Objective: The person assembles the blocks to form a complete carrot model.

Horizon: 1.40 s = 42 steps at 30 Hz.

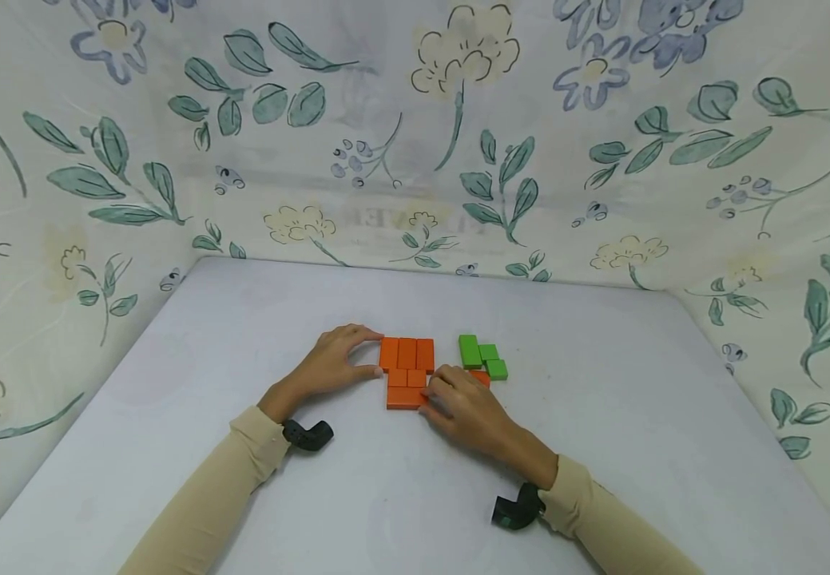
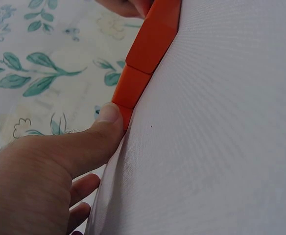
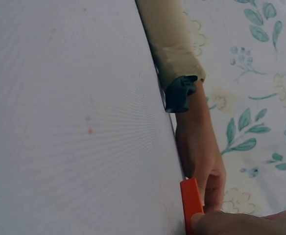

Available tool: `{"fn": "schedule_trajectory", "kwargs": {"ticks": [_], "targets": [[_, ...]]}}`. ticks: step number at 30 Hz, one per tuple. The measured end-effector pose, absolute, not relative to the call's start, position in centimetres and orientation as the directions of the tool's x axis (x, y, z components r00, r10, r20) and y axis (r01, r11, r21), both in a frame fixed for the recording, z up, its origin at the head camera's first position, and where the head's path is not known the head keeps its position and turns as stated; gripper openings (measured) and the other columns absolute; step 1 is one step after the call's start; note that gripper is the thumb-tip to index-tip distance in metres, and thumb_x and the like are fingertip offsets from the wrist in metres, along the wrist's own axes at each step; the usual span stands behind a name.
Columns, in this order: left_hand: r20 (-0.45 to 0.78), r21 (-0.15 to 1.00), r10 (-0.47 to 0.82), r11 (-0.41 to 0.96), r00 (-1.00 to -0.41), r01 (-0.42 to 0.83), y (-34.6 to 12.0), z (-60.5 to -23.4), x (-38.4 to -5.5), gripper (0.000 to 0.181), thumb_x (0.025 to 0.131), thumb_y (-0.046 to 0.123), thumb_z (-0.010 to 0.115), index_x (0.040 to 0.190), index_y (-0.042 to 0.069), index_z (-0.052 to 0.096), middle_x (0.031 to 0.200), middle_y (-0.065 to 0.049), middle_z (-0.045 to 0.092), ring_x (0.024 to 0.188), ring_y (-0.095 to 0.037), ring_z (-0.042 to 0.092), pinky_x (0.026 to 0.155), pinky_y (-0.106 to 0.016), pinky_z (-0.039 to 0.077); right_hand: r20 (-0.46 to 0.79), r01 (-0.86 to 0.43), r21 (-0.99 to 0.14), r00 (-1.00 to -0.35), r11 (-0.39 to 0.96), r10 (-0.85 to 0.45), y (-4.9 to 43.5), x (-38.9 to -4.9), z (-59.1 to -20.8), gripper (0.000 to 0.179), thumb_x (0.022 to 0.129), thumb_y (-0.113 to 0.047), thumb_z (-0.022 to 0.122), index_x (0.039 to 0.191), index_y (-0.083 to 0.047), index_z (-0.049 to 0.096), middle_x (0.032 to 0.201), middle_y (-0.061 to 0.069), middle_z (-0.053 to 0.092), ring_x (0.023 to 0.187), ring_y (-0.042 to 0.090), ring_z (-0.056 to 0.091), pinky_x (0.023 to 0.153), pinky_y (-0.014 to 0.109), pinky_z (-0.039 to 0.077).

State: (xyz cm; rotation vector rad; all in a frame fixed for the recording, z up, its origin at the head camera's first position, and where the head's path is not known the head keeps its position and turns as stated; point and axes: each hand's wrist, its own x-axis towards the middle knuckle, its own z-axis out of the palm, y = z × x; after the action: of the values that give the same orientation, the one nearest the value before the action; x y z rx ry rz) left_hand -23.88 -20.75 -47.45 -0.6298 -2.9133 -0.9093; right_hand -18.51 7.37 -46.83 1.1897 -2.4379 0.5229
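Note:
Several orange blocks [image 1: 407,354] lie together on the white table: three upright ones side by side, two smaller ones below them, and a longer orange block [image 1: 403,398] across the bottom. My left hand [image 1: 331,359] pinches the leftmost upright block, forefinger at its top corner and thumb at its bottom corner. The left wrist view has that thumb [image 2: 106,117] against the orange end. With thumb and forefinger, my right hand [image 1: 472,411] holds the right end of the bottom block. In the right wrist view its thumb touches the orange block [image 3: 191,198].
Right of the orange group are three green blocks [image 1: 469,351]. Another orange block [image 1: 482,376] lies just below them, partly hidden by the right hand. A flowered cloth [image 1: 415,144] rises behind and beside the white table [image 1: 565,359].

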Motion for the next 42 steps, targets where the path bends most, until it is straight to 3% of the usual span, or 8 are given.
{"fn": "schedule_trajectory", "kwargs": {"ticks": [11, 19, 22, 26, 29, 32, 39, 42], "targets": [[0.127, 0.540, 0.368, 0.753, -0.921, 0.376, -20.9, -47.3, -23.9, 0.061, 0.085, 0.046, 0.077, 0.139, 0.023, 0.058, 0.146, -0.008, 0.053, 0.140, -0.032, 0.044, 0.115, -0.057, 0.029, 0.526, -0.811, -0.152, -0.550, 0.565, -0.648, 7.2, -18.6, -47.2, 0.021, 0.084, -0.021, 0.081, 0.095, -0.011, 0.065, 0.095, -0.002, 0.060, 0.080, 0.010, 0.054, 0.070, 0.024, 0.051], [0.137, 0.540, 0.383, 0.745, -0.914, 0.393, -20.9, -47.6, -23.9, 0.062, 0.085, 0.047, 0.076, 0.139, 0.022, 0.058, 0.145, -0.008, 0.054, 0.139, -0.032, 0.045, 0.115, -0.057, 0.029, 0.585, -0.786, -0.223, -0.581, 0.577, -0.565, 8.0, -19.0, -45.3, 0.019, 0.085, -0.022, 0.080, 0.093, -0.011, 0.066, 0.093, 0.000, 0.061, 0.090, 0.015, 0.056, 0.083, 0.033, 0.050], [0.143, 0.542, 0.384, 0.741, -0.912, 0.396, -20.8, -47.7, -24.1, 0.062, 0.085, 0.047, 0.076, 0.139, 0.022, 0.058, 0.145, -0.008, 0.054, 0.139, -0.032, 0.044, 0.115, -0.057, 0.029, 0.600, -0.746, -0.296, -0.631, 0.596, -0.492, 9.1, -19.6, -43.8, 0.014, 0.088, -0.015, 0.077, 0.092, -0.008, 0.066, 0.088, 0.003, 0.062, 0.086, 0.017, 0.057, 0.076, 0.030, 0.052], [0.140, 0.539, 0.383, 0.744, -0.913, 0.395, -20.7, -47.8, -24.0, 0.062, 0.085, 0.047, 0.077, 0.139, 0.021, 0.058, 0.146, -0.009, 0.054, 0.140, -0.033, 0.044, 0.114, -0.058, 0.030, 0.476, -0.582, -0.358, -0.786, 0.730, -0.394, 11.0, -20.1, -43.0, 0.012, 0.092, -0.016, 0.071, 0.089, -0.006, 0.065, 0.074, 0.002, 0.059, 0.071, 0.014, 0.054, 0.059, 0.024, 0.049], [0.145, 0.533, 0.378, 0.749, -0.914, 0.395, -20.8, -47.7, -23.8, 0.062, 0.085, 0.045, 0.078, 0.138, 0.020, 0.059, 0.145, -0.010, 0.054, 0.139, -0.034, 0.045, 0.113, -0.059, 0.030, 0.359, -0.466, -0.307, -0.864, 0.830, -0.352, 11.9, -20.2, -43.7, 0.023, 0.094, -0.026, 0.071, 0.085, -0.007, 0.062, 0.063, -0.002, 0.050, 0.060, 0.012, 0.046, 0.050, 0.022, 0.039], [0.151, 0.536, 0.376, 0.746, -0.914, 0.395, -20.9, -47.8, -23.7, 0.061, 0.085, 0.044, 0.078, 0.138, 0.020, 0.059, 0.144, -0.010, 0.055, 0.138, -0.034, 0.045, 0.113, -0.058, 0.030, 0.307, -0.440, -0.224, -0.879, 0.870, -0.365, 12.1, -20.2, -44.6, 0.036, 0.092, -0.038, 0.072, 0.081, -0.007, 0.058, 0.056, -0.002, 0.042, 0.053, 0.012, 0.040, 0.046, 0.022, 0.030], [0.148, 0.536, 0.380, 0.745, -0.913, 0.397, -20.8, -47.8, -23.7, 0.062, 0.085, 0.045, 0.077, 0.139, 0.021, 0.058, 0.145, -0.010, 0.054, 0.139, -0.033, 0.045, 0.113, -0.057, 0.031, 0.187, -0.450, -0.259, -0.892, 0.855, -0.412, 11.8, -19.8, -44.8, 0.029, 0.092, -0.031, 0.072, 0.095, -0.006, 0.058, 0.073, 0.002, 0.054, 0.064, 0.014, 0.047, 0.053, 0.023, 0.037], [0.153, 0.530, 0.382, 0.747, -0.912, 0.402, -20.8, -47.7, -23.8, 0.062, 0.085, 0.045, 0.076, 0.139, 0.021, 0.058, 0.145, -0.010, 0.054, 0.139, -0.034, 0.045, 0.113, -0.058, 0.030, 0.245, -0.570, -0.174, -0.815, 0.803, -0.526, 11.9, -19.6, -44.7, 0.029, 0.088, -0.027, 0.078, 0.101, -0.007, 0.063, 0.089, 0.005, 0.063, 0.075, 0.015, 0.054, 0.062, 0.024, 0.050]]}}
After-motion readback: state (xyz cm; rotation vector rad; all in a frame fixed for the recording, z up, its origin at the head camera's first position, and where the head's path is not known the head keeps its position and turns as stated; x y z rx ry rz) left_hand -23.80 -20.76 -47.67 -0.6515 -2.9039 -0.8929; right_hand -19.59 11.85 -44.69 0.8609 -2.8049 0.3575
